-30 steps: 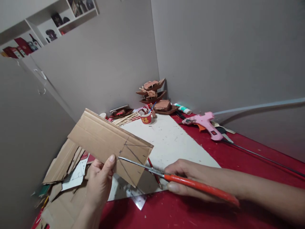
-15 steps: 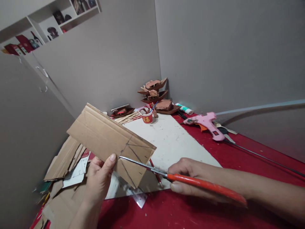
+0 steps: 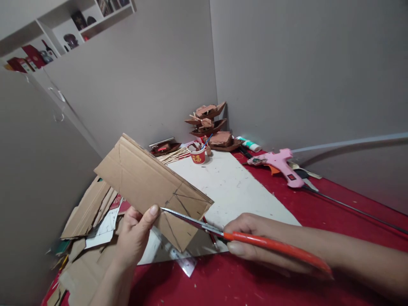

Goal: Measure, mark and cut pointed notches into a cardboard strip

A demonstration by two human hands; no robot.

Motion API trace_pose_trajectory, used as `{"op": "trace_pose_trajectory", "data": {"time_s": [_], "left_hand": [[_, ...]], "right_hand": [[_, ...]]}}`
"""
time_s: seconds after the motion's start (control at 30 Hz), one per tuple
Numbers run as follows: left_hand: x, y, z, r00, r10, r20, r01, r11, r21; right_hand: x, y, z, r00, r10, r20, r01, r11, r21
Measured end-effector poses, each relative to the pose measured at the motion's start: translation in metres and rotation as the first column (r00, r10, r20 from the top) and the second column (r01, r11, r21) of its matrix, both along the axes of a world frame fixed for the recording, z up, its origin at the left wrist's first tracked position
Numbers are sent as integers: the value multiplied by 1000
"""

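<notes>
My left hand [image 3: 138, 231] pinches the lower edge of a folded brown cardboard piece [image 3: 143, 178], its thumb on top. Dark pencil lines mark the cardboard's right end. In my right hand [image 3: 251, 238] are scissors [image 3: 277, 245] with orange-red handles. Their blades lie across the marked part of the cardboard, the tip close to my left thumb. Whether the blades are fully closed is hard to tell. The cardboard is held tilted above a white board [image 3: 232, 182].
A pink glue gun [image 3: 282, 165] with a black cable lies on the red table [image 3: 344, 199]. Behind are a red-and-white cup [image 3: 198, 157], thin sticks [image 3: 174, 156] and brown model boats [image 3: 208, 121]. Cardboard scraps [image 3: 84, 212] are piled at left. A clear ruler [image 3: 186, 265] lies in front.
The cardboard has shifted slightly right in view, and its upper left end has turned a little. Both hands keep their hold, and the scissors have hardly moved.
</notes>
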State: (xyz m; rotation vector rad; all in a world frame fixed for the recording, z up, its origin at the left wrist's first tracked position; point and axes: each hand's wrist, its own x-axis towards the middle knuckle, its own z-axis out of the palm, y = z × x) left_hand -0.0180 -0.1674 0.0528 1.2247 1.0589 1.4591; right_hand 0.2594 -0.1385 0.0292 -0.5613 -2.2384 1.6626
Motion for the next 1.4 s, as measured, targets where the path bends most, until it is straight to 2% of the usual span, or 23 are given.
{"op": "trace_pose_trajectory", "data": {"time_s": [0.2, 0.4, 0.53, 0.63, 0.77, 0.93, 1.1, 1.2, 1.4], "left_hand": [[-3, 0, 5, 1000, -8, -28, 7, 1000, -6], [-3, -2, 12, 998, 43, -45, -44, 998, -38], [-3, -1, 10, 998, 59, -31, -60, 997, -47], [-4, 3, 6, 995, 102, 11, -101, 995, -23], [-7, 12, 5, 962, 240, 132, -245, 969, 25], [-9, 19, 8, 901, 359, 244, -381, 923, 48], [-2, 16, 1, 886, 381, 266, -398, 917, 14], [4, 12, -2, 888, 374, 268, -386, 923, -8], [11, 7, 0, 888, 363, 283, -375, 927, -15]], "right_hand": [[0, -3, 3, 1000, 7, 2, -6, 998, -63], [1, -4, 6, 998, 43, 50, -35, 989, -146], [-2, -5, 3, 999, 31, 6, -30, 984, -175], [-3, -2, 0, 1000, 3, -6, -4, 992, -124], [-1, 4, 0, 997, -35, 75, 35, 999, 12], [-3, 3, -5, 984, -177, 15, 171, 967, 188], [-7, -5, -13, 984, -157, 79, 132, 958, 256], [-9, -6, -16, 979, -145, 146, 109, 968, 228], [-10, -3, -15, 958, -199, 206, 155, 965, 214]]}}
